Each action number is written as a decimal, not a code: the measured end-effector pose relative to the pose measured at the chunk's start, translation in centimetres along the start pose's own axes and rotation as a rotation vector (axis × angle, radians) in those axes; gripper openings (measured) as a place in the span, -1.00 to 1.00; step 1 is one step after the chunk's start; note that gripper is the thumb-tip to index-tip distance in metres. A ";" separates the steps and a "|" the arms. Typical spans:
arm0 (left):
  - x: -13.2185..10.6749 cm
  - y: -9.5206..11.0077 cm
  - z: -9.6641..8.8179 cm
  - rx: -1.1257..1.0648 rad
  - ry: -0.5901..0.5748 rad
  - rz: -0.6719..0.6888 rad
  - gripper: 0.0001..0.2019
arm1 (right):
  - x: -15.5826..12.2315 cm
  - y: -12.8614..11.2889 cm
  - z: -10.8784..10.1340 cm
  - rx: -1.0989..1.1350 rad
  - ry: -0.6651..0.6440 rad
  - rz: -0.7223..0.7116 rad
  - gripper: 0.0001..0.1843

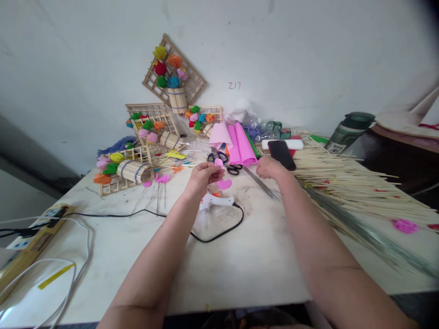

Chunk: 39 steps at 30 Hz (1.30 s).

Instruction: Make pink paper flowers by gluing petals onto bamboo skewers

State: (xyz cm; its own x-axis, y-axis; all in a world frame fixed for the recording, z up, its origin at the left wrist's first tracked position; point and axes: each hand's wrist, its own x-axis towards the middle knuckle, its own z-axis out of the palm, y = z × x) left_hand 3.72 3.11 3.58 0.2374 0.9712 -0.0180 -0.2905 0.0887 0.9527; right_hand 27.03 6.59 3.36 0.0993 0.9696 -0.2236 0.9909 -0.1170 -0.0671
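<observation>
My left hand pinches a pink paper petal between thumb and finger. Just below it on the table lie more pink petals and a white glue gun with a black cord. My right hand is curled beside the rolls of pink crepe paper; what its fingers hold, if anything, is hidden. Thin metal wires lie next to it. Between the hands rest black-handled scissors, with another pair behind.
Lattice frames with paper flowers stand at the back left. At right are a phone, many bamboo sticks and a dark green bottle. A power strip with cables lies at left; wire stems with pink petals lie nearer.
</observation>
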 end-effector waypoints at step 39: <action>0.0 0.1 0.0 0.007 -0.004 0.007 -0.76 | -1.8 -0.5 -1.6 0.064 0.064 -0.071 -0.78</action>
State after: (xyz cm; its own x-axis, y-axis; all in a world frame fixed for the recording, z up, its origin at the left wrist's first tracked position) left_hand 3.67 3.09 3.67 0.2387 0.9710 -0.0103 -0.2860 0.0805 0.9549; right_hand 26.53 5.20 5.37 0.0363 0.9874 -0.1539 0.9879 -0.0587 -0.1433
